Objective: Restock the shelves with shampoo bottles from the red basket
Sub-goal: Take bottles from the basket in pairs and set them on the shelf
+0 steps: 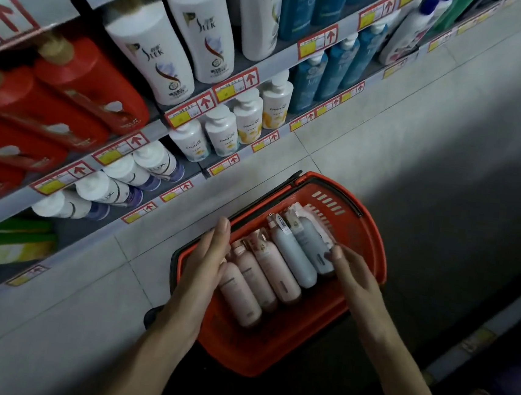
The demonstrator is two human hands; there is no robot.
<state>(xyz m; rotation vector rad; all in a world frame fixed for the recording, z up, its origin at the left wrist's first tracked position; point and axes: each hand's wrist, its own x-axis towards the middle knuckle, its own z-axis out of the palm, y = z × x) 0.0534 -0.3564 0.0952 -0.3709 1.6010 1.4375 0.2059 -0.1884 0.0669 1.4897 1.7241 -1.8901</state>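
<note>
A red basket (366, 239) sits on the tiled floor in front of the shelves. Inside it lie three pink shampoo bottles (265, 271) side by side and two grey-blue bottles (294, 258) to their right, all lying flat. My left hand (205, 259) reaches over the basket's left rim, fingers straight and together, its edge against the leftmost pink bottle. My right hand (350, 273) comes in from the right, fingers spread, fingertips touching the rightmost grey-blue bottle. Neither hand has closed around a bottle.
Shelves (151, 129) run along the left, with red bottles (82, 84), white bottles (172, 45), small white pump bottles (224, 130), blue bottles (332, 67) and lying white bottles (120, 180). Price tags line the shelf edges. Another shelf edge (474, 339) is at lower right.
</note>
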